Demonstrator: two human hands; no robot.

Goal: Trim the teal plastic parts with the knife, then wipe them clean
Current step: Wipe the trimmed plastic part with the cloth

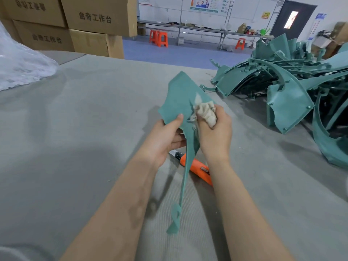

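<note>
A teal plastic part point(178, 95), wide at the top and tapering to a thin curved strip that reaches down toward me, is held above the grey table. My left hand point(165, 136) grips its left edge, thumb on the face. My right hand point(214, 132) is closed on a crumpled beige cloth point(206, 111) that presses against the part's face. An orange utility knife point(197, 167) lies on the table beneath my hands, partly hidden by the strip and my right wrist.
A big heap of teal parts point(293, 80) fills the table's right side. Clear plastic wrap point(20, 66) bulges at the far left. Stacked cardboard boxes point(75, 25) stand behind the grey table point(75, 129). Orange stools and a long bench are across the room.
</note>
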